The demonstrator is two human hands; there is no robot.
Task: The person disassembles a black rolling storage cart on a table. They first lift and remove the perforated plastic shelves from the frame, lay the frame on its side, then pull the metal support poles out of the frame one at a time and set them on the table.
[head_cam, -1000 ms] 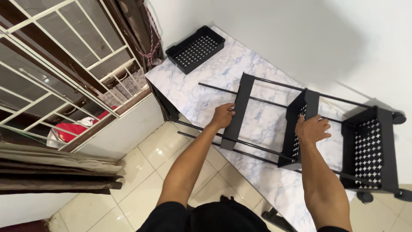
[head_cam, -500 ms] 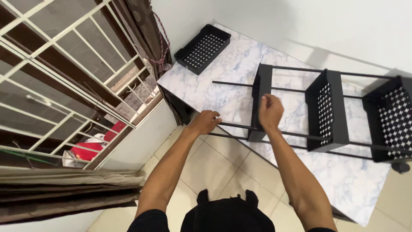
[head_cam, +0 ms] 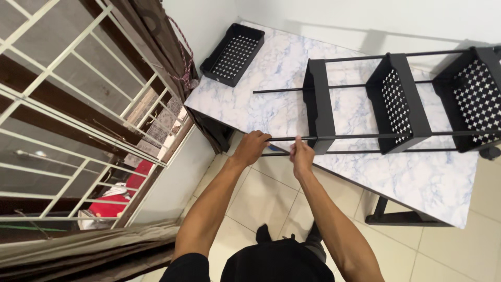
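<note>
Head view. A black rack (head_cam: pixel 396 104) with 3 perforated trays lies on its side on a marble-patterned table (head_cam: pixel 417 177), its thin rods running leftward past the end tray toward the table's near edge. The left hand (head_cam: pixel 251 148) is closed around the free end of the near rod (head_cam: pixel 355 137), fingers curled over it at the table edge. The right hand (head_cam: pixel 301 155) sits just beside the left hand on the same rod, fingers pinched on it; a 2nd rod runs just below, and whether either hand also touches it cannot be told. A 4th loose tray (head_cam: pixel 233 54) rests apart at the far left corner of the table, near a curtain (head_cam: pixel 167 42). A barred window (head_cam: pixel 73 115) fills the left side. Tiled floor (head_cam: pixel 261 198) lies below the hands.
</note>
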